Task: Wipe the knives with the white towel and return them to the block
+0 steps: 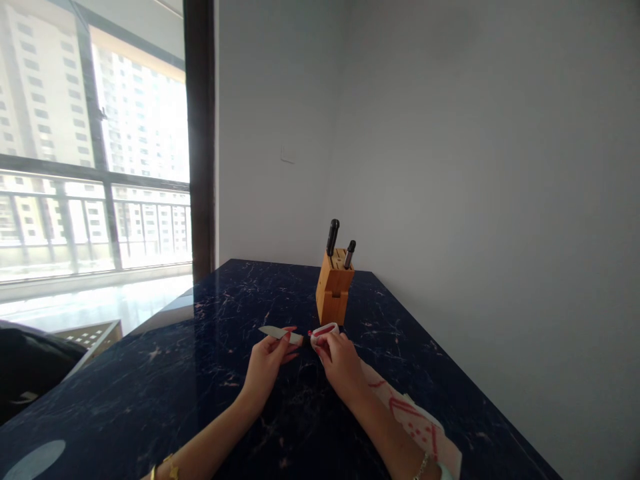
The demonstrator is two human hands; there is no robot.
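Observation:
A small knife (273, 331) points its pale blade to the left, with my left hand (267, 360) closed on it near the base of the blade. Its dark handle end is mostly hidden between my two hands. My right hand (343, 363) pinches a bunched corner of a white cloth with red print (413, 423) beside that handle end. I cannot tell whether the cloth touches the knife. The rest of the cloth trails under my right forearm onto the table. Just beyond my hands stands a wooden knife block (333, 293), with two black-handled tools (333, 237) upright in it.
The dark blue marble-patterned table (260, 287) runs away from me toward grey walls (450, 167). A round pale spot (36, 460) shows at its near left. To the left are a black object (30, 370) and a large window (100, 133).

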